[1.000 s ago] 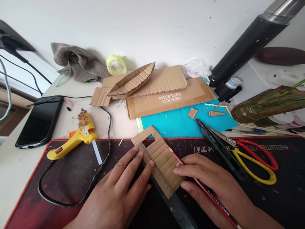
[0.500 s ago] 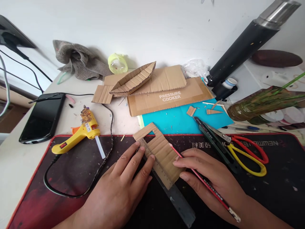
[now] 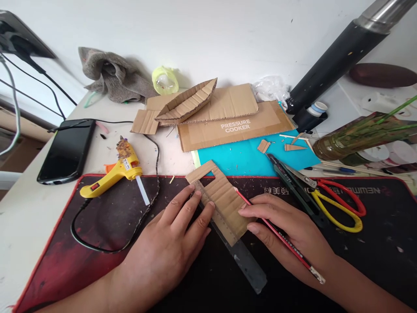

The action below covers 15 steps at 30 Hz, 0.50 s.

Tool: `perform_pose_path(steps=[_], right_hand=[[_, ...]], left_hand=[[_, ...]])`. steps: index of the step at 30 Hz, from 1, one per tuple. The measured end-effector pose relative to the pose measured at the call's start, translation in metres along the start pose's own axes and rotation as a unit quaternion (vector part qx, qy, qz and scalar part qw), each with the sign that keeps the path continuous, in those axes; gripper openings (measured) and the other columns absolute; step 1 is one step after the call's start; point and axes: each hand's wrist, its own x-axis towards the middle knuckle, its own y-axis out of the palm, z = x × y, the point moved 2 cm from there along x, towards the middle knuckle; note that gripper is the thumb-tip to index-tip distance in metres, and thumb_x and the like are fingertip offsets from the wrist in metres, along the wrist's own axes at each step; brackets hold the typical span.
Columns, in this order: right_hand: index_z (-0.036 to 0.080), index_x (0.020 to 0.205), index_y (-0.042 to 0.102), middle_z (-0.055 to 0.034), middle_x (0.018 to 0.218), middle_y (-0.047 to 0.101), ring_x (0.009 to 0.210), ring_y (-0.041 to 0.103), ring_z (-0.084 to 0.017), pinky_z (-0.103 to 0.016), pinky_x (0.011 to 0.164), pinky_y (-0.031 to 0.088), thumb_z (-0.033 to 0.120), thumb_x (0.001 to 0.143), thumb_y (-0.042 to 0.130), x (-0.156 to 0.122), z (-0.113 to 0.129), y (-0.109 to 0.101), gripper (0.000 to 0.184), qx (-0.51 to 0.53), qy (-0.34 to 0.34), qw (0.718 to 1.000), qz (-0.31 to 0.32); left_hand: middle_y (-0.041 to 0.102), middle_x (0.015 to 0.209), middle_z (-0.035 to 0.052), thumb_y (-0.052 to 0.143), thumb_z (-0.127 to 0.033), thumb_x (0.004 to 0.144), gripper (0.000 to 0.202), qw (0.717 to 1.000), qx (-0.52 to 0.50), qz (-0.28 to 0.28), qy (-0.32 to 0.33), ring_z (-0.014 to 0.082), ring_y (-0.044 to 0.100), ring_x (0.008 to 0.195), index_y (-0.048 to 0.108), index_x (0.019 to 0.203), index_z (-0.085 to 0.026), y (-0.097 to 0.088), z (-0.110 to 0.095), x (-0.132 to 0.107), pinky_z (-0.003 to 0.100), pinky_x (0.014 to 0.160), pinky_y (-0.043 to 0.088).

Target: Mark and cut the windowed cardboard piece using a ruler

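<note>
Cardboard piece (image 3: pixel 224 195) lies on the dark mat (image 3: pixel 374 261), with a cut-out opening toward its ten-thirty. From eight o'clock the left hand (image 3: pixel 174 241) reaches in, fingers slightly spread and grasping nothing, fingertips resting on a see-through ruler (image 3: pixel 249 265) that overlaps the piece and runs down toward five. From four o'clock the right hand (image 3: pixel 286 228) pinches a red-and-black pencil (image 3: pixel 275 231) between thumb and fingers, its tip at the cardboard's two o'clock edge. The piece should prove light, fairly stiff yet easily creased along its ridges, and not slippery; the slim strips around the opening look weakest, so the solid part toward five is the better hold. Scissors (image 3: pixel 337 211) lie at three, a yellow glue gun (image 3: pixel 112 179) past nine.
</note>
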Motion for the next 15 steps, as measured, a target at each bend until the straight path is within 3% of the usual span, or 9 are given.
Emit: perform_pose_path(steps=[15], right_hand=[[0.022, 0.119, 0.079, -0.0060, 0.107, 0.080, 0.095, 0.079, -0.017, -0.024, 0.088, 0.064, 0.018, 0.106, 0.068, -0.0009, 0.0003, 0.0007, 0.017, -0.006, -0.001, 1.000, 0.000]], left_hand=[[0.070, 0.144, 0.0213, 0.054, -0.024, 0.114, 0.037, 1.000, -0.007, 0.003, -0.005, 0.0433, 0.062, 0.145, 0.065, 0.145, -0.010, -0.0011, 0.0002, 0.0007, 0.056, 0.107, 0.066]])
